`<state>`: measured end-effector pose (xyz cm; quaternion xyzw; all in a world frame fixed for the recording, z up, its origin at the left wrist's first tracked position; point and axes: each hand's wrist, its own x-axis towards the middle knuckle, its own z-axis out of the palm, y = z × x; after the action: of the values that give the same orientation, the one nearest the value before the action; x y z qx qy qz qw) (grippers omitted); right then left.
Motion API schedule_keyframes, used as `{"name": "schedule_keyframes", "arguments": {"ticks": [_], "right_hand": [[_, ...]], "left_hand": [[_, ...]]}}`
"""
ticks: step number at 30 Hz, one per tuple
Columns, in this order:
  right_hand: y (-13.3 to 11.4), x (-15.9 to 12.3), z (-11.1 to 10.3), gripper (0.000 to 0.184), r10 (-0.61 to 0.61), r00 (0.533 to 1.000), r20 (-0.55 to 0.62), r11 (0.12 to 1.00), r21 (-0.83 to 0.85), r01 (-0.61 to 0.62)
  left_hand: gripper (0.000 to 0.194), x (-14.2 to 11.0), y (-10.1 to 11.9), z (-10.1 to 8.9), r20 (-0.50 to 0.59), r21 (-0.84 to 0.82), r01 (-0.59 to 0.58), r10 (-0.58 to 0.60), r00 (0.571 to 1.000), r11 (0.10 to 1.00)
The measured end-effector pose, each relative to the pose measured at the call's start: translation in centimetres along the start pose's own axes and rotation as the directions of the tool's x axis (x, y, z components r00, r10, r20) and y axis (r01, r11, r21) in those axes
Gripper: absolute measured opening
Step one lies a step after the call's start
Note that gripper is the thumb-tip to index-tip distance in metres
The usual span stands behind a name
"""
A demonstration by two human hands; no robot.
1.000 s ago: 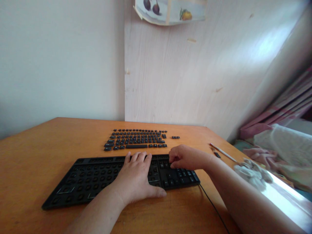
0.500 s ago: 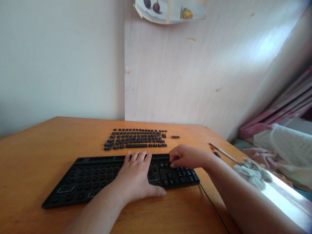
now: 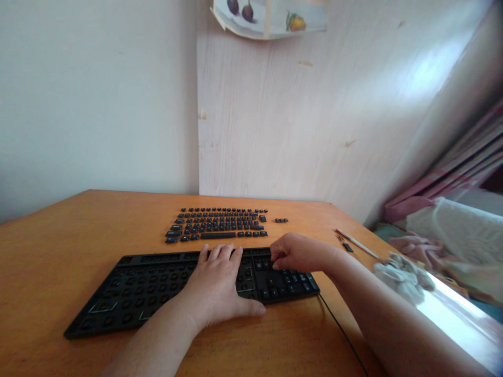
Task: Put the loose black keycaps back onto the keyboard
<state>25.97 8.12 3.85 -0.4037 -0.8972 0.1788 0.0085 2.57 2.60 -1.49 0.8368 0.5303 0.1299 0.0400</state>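
A black keyboard (image 3: 153,287) lies on the wooden table, most of its left part stripped of keycaps, with bare sockets showing. My left hand (image 3: 218,285) rests across its middle, fingers spread and thumb stretched along the front edge. Over the upper part of the right section, my right hand (image 3: 288,252) is closed, its fingers curled down onto the keys. What its fingertips hold, if anything, is hidden. Keycaps remain on the number pad (image 3: 296,283) and arrow keys. Behind the keyboard, loose black keycaps (image 3: 220,222) are laid out in rows, with a long space bar (image 3: 218,235) in front.
A small group of keycaps (image 3: 281,220) sits apart to the right. Farther right lie a thin pencil-like stick (image 3: 356,242), a small black-ended object (image 3: 347,246) and a crumpled pale cloth (image 3: 404,277). The keyboard's cable (image 3: 341,330) runs toward the front. A wall stands behind the table.
The whole view has shifted slightly. Both hands keep the same places on the keyboard, my left spread and my right closed.
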Motion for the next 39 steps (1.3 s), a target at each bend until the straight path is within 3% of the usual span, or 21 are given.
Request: {"name": "schedule_keyframes", "arguments": {"ticks": [14,21,28,39], "right_hand": [[-1.0,0.0,0.1,0.007,0.019,1.000,-0.020,0.995,-0.094,-0.021],[-0.2,-0.9,-1.3,0.015,-0.020,0.999,-0.031,0.997,-0.079,0.017],[-0.7,-1.8,-2.0,0.028,-0.068,0.993,0.096,0.998,-0.007,0.069],[-1.2,-1.8,-2.0,0.029,-0.113,0.983,0.142,0.992,-0.037,0.119]], "left_hand": [[0.119,0.0,-0.1,-0.1,-0.001,-0.003,0.000,0.000,1.000,1.000],[0.121,0.0,0.2,-0.4,0.011,-0.010,0.008,-0.008,1.000,1.000],[0.121,-0.1,0.0,-0.1,0.009,-0.004,-0.001,0.001,1.000,1.000],[0.123,-0.2,0.2,-0.5,0.015,-0.003,0.009,-0.009,1.000,1.000]]}}
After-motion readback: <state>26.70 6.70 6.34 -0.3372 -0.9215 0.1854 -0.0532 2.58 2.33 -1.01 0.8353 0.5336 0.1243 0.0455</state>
